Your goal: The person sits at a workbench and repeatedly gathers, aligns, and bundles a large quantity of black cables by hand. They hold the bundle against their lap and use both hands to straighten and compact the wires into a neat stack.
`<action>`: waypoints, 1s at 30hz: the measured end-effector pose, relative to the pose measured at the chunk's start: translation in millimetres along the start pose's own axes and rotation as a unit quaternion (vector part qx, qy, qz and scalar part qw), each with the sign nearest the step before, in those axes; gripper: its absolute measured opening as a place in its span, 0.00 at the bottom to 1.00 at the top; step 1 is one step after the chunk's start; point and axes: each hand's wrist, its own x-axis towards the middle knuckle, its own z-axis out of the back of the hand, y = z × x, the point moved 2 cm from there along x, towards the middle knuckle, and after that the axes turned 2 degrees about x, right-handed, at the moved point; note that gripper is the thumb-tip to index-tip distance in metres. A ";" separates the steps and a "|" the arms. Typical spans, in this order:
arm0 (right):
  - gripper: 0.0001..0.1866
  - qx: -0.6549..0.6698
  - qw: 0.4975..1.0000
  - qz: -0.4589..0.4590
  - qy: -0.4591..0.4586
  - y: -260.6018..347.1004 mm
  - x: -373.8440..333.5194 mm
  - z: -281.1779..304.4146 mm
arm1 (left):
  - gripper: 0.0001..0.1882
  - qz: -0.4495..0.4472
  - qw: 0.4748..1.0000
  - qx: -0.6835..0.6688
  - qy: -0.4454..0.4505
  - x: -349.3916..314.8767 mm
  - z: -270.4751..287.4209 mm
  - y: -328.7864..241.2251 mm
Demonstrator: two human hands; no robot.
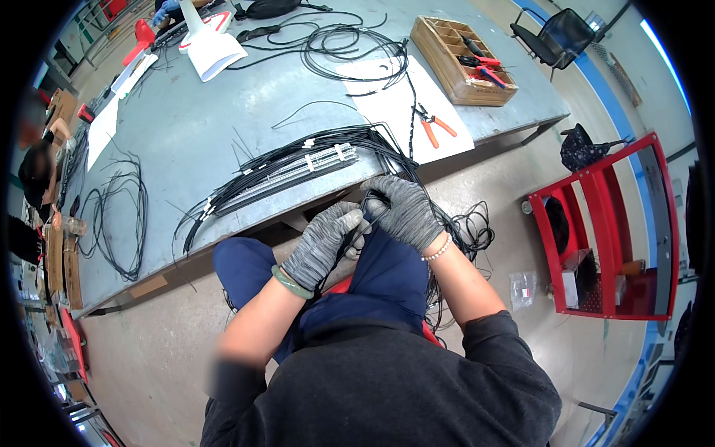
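The person's left hand and right hand, both gloved, grasp a thin black cable between them, above the lap. From there, a cable bundle lies at ten o'clock on the table, orange-handled pliers at one.
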 end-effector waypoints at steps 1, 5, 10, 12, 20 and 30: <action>0.15 0.020 1.000 -0.007 0.012 2.2 -0.1 2.9 | 0.11 0.015 0.999 -0.030 0.010 -0.5 0.7 1.1; 0.21 0.124 0.991 -0.027 0.042 -0.4 -7.9 17.0 | 0.11 -0.014 0.999 -0.049 -0.010 -0.9 3.8 0.6; 0.16 0.226 0.965 -0.133 0.023 -15.5 -24.2 24.6 | 0.10 -0.011 0.999 -0.033 0.004 1.6 5.7 5.0; 0.11 0.183 0.976 -0.119 0.000 -20.1 -30.0 23.4 | 0.10 -0.009 1.000 -0.024 0.010 3.6 7.1 6.0; 0.09 -0.039 0.998 -0.048 0.031 18.3 -11.2 23.6 | 0.10 0.014 1.000 -0.006 0.008 -0.5 -6.6 3.8; 0.13 -0.051 0.989 -0.069 0.121 19.2 7.7 33.2 | 0.07 0.007 0.999 0.036 -0.013 -1.4 -10.1 8.3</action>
